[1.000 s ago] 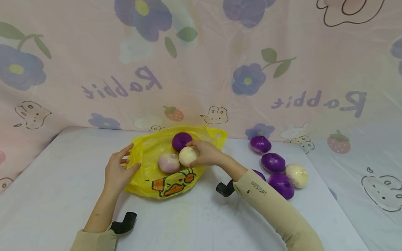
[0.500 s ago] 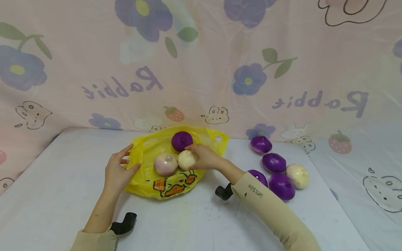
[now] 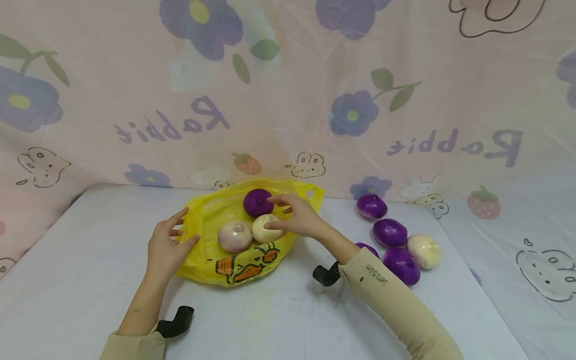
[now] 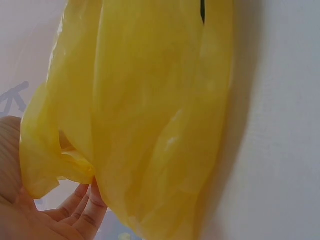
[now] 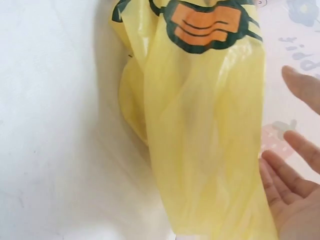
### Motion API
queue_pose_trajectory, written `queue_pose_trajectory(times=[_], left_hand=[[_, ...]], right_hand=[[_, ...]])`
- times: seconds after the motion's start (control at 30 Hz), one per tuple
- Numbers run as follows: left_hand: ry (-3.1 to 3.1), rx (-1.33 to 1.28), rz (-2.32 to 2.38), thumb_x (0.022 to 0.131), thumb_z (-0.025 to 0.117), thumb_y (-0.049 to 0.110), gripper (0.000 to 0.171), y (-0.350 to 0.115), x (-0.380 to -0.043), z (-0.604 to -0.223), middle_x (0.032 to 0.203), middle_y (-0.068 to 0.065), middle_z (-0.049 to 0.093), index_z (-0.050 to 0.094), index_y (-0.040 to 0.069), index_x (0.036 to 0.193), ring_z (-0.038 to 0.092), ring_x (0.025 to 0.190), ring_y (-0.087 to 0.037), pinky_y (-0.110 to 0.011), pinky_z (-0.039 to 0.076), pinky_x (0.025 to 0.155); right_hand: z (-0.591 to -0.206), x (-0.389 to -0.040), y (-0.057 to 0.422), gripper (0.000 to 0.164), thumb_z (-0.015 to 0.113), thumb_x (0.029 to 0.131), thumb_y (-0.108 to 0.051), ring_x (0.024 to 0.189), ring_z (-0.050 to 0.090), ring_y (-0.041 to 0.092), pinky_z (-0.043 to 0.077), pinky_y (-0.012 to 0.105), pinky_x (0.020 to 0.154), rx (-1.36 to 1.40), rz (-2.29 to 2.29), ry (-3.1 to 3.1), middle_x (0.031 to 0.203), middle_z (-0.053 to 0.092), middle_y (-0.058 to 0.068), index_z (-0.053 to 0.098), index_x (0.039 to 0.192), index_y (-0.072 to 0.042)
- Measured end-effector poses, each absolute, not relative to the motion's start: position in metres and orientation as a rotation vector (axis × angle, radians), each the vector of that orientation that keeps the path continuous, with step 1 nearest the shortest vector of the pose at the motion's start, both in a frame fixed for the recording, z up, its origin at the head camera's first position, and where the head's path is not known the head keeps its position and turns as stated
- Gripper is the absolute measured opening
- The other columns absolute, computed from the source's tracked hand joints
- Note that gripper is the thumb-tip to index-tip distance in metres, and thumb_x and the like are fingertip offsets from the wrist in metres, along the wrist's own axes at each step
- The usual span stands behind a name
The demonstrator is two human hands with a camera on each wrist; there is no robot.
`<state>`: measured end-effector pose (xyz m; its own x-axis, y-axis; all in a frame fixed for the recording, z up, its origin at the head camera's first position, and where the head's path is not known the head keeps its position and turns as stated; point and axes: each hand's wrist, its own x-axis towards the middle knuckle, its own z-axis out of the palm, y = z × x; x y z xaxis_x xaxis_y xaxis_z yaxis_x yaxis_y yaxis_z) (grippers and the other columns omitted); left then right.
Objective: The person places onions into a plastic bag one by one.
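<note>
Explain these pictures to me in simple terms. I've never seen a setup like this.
There is no machine here: a person works with two bare hands. The widest picture comes from a camera worn on the head, looking forward and down. The other two come from cameras on the wrists, so the yellow bag looms large in them.

The bag lies open on the white table, holding a purple onion, a pinkish onion and a cream onion. To its right are four more purple onions, one partly hidden by a sleeve, and a white onion.

The left hand touches the bag's edge, fingers spread. The right hand is open at the cream onion, gripping nothing.
</note>
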<state>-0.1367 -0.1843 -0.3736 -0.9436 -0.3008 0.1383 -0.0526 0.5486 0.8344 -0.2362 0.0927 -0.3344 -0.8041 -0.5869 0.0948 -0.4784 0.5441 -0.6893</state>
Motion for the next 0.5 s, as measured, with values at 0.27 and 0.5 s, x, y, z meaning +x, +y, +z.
queue_pose_trajectory(times=[0.27,0.5], left_hand=[[-2.519,0.286,-1.352,0.085,0.067,0.003,0.065,-0.184,-0.1365,-0.3741,0.128,-0.025,0.046,0.042,0.008,0.145,0.05,0.105,-0.037,-0.052,0.044,0.094],[-2.518,0.303,-1.37,0.085,0.067,0.003,0.066,-0.1838,-0.137,-0.3754,0.13,-0.024,0.045,0.041,0.009,0.145,0.049,0.105,-0.036,-0.051,0.043,0.094]], right_hand=[[-0.3317,-0.2349,0.0979,0.058,0.076,0.081,-0.025,0.124,0.051,0.033,0.046,0.04,0.099,-0.843,-1.314,2.561,0.133,0.057,0.013,0.055,0.131,-0.004],[-0.329,-0.233,0.1014,0.054,0.078,0.08,-0.022,0.12,0.054,0.032,0.047,0.04,0.096,-0.848,-1.415,2.573,0.128,0.06,0.012,0.059,0.127,-0.004]])
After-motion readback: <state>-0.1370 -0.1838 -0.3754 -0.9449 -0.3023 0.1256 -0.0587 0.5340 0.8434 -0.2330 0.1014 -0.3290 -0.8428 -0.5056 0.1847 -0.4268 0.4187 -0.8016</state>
